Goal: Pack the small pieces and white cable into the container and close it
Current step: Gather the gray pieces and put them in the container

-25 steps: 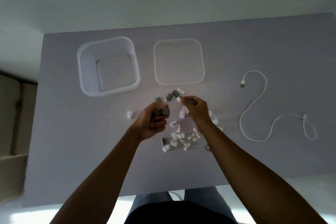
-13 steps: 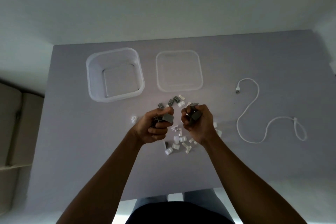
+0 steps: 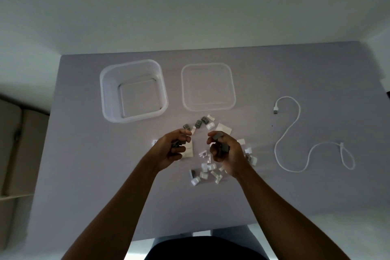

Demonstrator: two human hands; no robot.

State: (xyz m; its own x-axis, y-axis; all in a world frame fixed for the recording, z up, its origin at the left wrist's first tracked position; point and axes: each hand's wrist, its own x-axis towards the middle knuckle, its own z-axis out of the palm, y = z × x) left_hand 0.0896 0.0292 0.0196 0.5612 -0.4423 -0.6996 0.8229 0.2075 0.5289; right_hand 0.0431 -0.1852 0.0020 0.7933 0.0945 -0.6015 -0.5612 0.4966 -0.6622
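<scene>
Honestly, tiny light stuff, hard and slippery: left hand (image 3: 172, 150) and right hand (image 3: 223, 151) both curled round grey small pieces (image 3: 205, 170), rest loose on bench (image 3: 84, 175). Floppy white cable (image 3: 295, 133) at 3 o'clock, best bunched mid-loop. Empty container (image 3: 105, 91) at 11.

I work at a grey-lilac table (image 3: 84, 175) whose far edge meets a plain pale wall (image 3: 190, 6). Off to my left, past the table's side, stands beige furniture (image 3: 12, 143) with a dark gap above it. At the near edge my dark top (image 3: 202, 249) and a strip of lighter trousers (image 3: 232, 232) show below.
</scene>
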